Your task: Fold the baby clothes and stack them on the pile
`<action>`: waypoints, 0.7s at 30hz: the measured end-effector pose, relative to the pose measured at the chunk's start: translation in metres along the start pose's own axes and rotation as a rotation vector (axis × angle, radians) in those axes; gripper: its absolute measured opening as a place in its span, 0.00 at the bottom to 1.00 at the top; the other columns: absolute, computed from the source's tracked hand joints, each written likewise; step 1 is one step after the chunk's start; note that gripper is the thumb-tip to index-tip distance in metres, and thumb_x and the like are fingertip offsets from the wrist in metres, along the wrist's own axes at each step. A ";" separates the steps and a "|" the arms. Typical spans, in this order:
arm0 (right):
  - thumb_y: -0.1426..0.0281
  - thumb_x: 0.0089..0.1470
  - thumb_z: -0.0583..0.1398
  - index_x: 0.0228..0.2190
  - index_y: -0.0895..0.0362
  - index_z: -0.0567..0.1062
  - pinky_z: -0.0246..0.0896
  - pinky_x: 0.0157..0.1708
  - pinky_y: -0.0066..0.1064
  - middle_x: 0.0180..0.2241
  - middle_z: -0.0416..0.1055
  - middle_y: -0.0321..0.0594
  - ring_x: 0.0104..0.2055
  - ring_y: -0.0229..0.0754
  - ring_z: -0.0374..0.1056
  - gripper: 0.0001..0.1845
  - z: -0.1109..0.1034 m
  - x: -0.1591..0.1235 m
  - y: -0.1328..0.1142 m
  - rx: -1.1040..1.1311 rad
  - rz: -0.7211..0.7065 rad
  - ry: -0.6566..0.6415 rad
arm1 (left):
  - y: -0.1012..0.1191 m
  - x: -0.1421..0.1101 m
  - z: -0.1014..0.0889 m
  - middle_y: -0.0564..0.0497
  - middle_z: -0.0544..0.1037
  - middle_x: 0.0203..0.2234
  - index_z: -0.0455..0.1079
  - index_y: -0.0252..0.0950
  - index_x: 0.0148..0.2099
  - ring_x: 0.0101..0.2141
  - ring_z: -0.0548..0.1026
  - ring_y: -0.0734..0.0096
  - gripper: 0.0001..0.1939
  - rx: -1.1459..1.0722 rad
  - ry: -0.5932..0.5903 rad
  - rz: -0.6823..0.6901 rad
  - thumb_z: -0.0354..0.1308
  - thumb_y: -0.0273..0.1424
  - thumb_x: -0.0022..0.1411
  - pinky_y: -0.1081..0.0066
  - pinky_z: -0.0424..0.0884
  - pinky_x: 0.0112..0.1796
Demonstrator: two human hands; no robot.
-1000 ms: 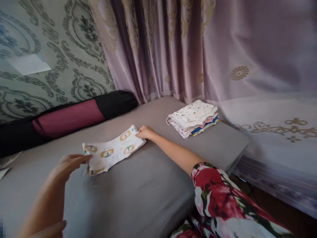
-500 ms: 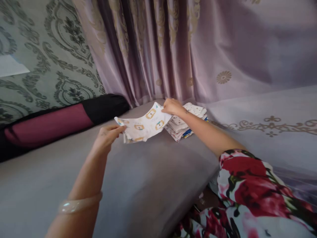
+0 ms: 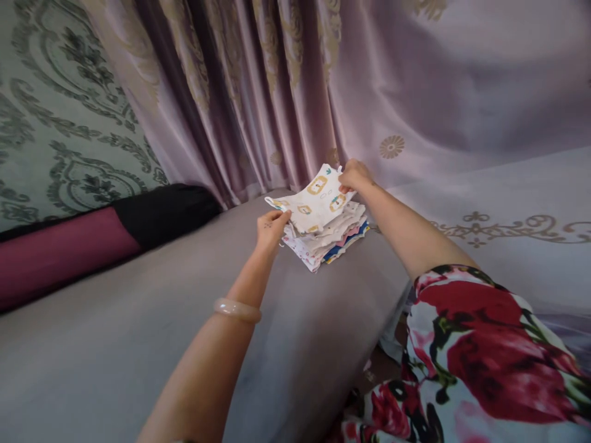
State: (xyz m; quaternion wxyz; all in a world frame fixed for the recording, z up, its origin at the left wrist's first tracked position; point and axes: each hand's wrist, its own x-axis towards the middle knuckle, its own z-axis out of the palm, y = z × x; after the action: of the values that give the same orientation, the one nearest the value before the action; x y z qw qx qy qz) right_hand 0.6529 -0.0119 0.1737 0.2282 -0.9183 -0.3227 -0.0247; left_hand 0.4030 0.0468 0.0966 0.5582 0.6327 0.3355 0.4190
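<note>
A folded white cloth printed with yellow lion-like figures is stretched between my two hands, just over a stack of folded clothes. My left hand pinches its near left corner. At the far right corner, my right hand grips the same cloth with closed fingers. White, pink, blue and yellow layers show along the stack's front edge; its top is mostly covered by the cloth. Whether the cloth touches the stack, I cannot tell.
The stack lies on a grey sheeted bed. A black and maroon bolster runs along the patterned wall at the left. Purple curtains hang behind, and the bed's edge drops off at the lower right.
Both hands have carried the cloth to the right, from beside the stack to above it. My left hand has moved closer to my right. The view has shifted slightly.
</note>
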 end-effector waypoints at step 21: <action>0.71 0.56 0.60 0.46 0.65 0.75 0.64 0.47 0.40 0.42 0.74 0.58 0.50 0.52 0.70 0.16 0.030 0.017 0.058 -0.140 0.048 0.112 | -0.053 -0.009 0.043 0.53 0.73 0.20 0.73 0.35 0.25 0.23 0.67 0.77 0.16 -0.065 -0.030 -0.285 0.68 0.43 0.46 0.75 0.59 0.25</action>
State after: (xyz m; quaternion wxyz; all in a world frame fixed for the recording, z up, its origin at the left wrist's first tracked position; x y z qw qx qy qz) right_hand 0.6985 -0.0286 0.1265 0.1815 -0.9366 -0.2849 -0.0929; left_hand 0.4405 0.0290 0.0417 0.6371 0.5665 0.3997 0.3368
